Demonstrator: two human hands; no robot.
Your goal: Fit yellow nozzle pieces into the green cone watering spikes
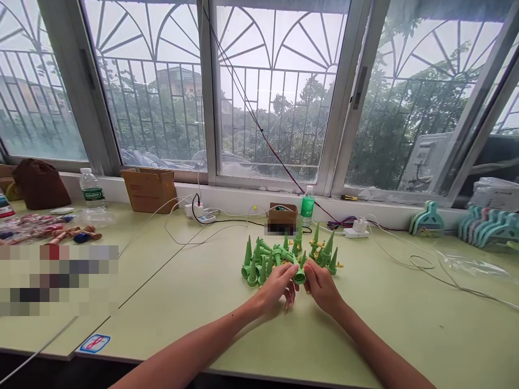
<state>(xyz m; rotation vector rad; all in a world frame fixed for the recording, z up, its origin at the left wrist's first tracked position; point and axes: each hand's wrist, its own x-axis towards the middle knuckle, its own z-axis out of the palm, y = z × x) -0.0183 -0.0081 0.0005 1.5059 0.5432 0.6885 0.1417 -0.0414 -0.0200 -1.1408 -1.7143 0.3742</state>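
My left hand [279, 285] is closed around a green plastic watering spike [299, 277], whose round hollow end faces me. Close against its right side is my right hand [321, 283], fingers pinched together; whatever they hold is hidden. Just beyond both hands, a cluster of similar green spikes [252, 274] covers part of the table, some standing on their wide ends and others lying down. Small yellow pieces [339, 265] lie among them and at the right edge of the cluster.
Behind the cluster are a small brown box [283, 215] and a green-labelled bottle [307, 205]. White cables [421, 263] cross the pale table [405, 329]. Pastel hangers [486, 227] stand at the right. A cardboard box [149, 190] and wooden items [67, 235] are leftward.
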